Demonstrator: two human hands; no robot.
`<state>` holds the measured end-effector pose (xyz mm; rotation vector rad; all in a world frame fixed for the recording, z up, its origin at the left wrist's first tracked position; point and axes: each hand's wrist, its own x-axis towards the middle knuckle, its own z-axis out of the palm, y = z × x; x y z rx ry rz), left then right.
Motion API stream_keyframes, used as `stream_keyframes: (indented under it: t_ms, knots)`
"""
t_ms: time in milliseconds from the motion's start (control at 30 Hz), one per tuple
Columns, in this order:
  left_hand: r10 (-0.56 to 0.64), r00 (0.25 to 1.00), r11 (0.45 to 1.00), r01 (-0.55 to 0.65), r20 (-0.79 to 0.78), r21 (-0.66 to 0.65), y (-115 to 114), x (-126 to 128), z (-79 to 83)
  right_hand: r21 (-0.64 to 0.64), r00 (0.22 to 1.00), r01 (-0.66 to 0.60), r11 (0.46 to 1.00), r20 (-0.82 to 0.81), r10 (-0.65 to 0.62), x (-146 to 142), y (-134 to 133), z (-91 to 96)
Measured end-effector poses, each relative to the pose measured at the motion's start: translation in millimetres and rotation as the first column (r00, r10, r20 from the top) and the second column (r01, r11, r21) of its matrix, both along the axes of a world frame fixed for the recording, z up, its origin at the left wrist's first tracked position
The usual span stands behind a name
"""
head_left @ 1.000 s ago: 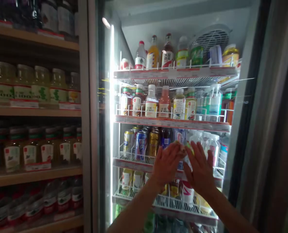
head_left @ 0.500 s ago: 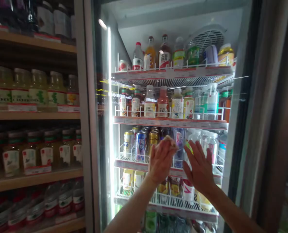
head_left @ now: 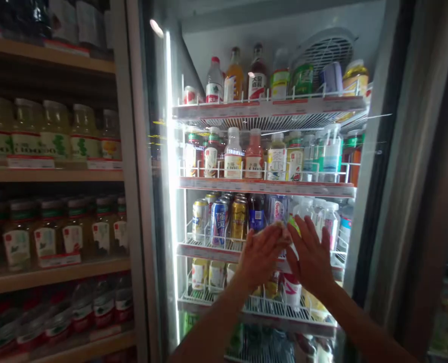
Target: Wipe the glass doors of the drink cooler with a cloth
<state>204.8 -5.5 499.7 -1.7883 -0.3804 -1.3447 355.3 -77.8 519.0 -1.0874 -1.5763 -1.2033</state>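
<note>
My left hand (head_left: 258,258) presses a crumpled, pale cloth (head_left: 284,236) against the glass door (head_left: 373,212) of a lit drinks cooler. The cloth shows only at the fingertips; the rest lies under the palm. Just to the right, my right hand (head_left: 314,259) is spread on or very near the same glass, with its fingers pointing up and nothing in it. The two hands nearly meet at the cloth. Behind them, through the glass, stand drink cans (head_left: 218,224) and bottles, partly hidden by my hands and forearms.
Inside the cooler, wire shelves with price strips (head_left: 265,187) carry rows of bottles. A bright light strip (head_left: 170,151) runs down its left side. Left of the metal frame (head_left: 136,151), wooden shelves (head_left: 53,175) hold more bottles. A metal frame edge also stands at right.
My left hand with the cloth has slid right and slightly down, closing the gap to my right hand. The right hand stays almost in place. The view has shifted a little.
</note>
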Motion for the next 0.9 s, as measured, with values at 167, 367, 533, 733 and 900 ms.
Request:
stream_keyframes:
  t_ms: [167,367,533,733,900]
  knots:
    - [0.141,0.930,0.987,-0.106,0.339,-0.121,37.7,-83.1,-6.5,0.017,0.996,0.077,0.997,-0.042,-0.076,27.7,-17.1,7.3]
    - [0.176,0.785,0.975,-0.056,0.595,-0.214,37.5,-69.7,4.6,0.000,0.996,0.093,0.996,0.004,-0.093,22.1,-18.1,-0.3]
    - [0.029,0.988,0.997,-0.016,0.154,-0.082,14.0,-26.2,5.8,-0.013,0.998,0.057,0.998,0.040,-0.056,6.5,-6.6,0.4]
    - [0.210,0.680,0.964,-0.024,0.703,-0.265,51.9,-98.7,63.7,0.044,0.993,0.115,0.992,-0.042,-0.113,38.7,-14.9,12.3]
    - [0.094,0.935,0.988,-0.046,0.342,-0.147,24.5,-35.6,79.8,0.051,0.995,0.094,0.994,-0.042,-0.092,28.7,-10.5,18.2]
